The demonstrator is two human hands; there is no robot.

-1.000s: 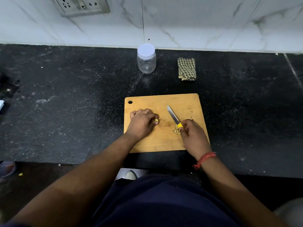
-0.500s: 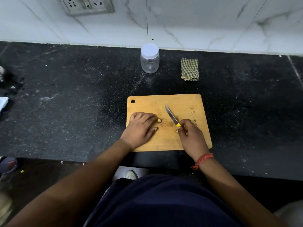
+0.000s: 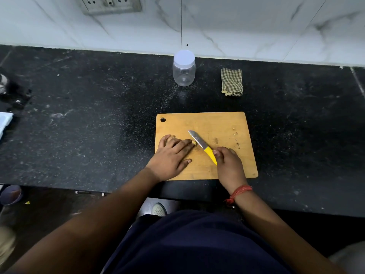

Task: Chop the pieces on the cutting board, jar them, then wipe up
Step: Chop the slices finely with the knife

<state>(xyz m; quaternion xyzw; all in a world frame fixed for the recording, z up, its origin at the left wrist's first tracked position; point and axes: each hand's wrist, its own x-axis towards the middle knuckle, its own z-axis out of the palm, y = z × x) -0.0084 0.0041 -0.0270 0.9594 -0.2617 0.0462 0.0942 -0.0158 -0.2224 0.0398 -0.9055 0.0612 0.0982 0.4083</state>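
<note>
- Here the dark speckled stone surface (image 3: 88,125) runs out well beyond the fingers on every side, dusted with pale grit.
- The cutting board (image 3: 223,123), a flat wooden rectangle with rounded corners and a hanging hole, lies under both hands.
- The jar (image 3: 184,71), clear plastic and empty-looking with a white lid still on, stands well beyond the fingertips; a folded checked cloth (image 3: 231,82) lies off to its right.
- The left hand (image 3: 171,157) lies flat, fingers (image 3: 182,144) pressed together, pinning a small yellowish piece (image 3: 194,143) at their tips.
- The right hand (image 3: 229,163) is curled tight round the yellow handle of the knife (image 3: 199,141); its steel blade slants towards the left fingertips.
- Likely risk: the blade sits just beside those fingertips, so a slip off so small a piece could nick them.
- Tiny crumbs (image 3: 236,135) beyond the right hand could scatter.
</note>
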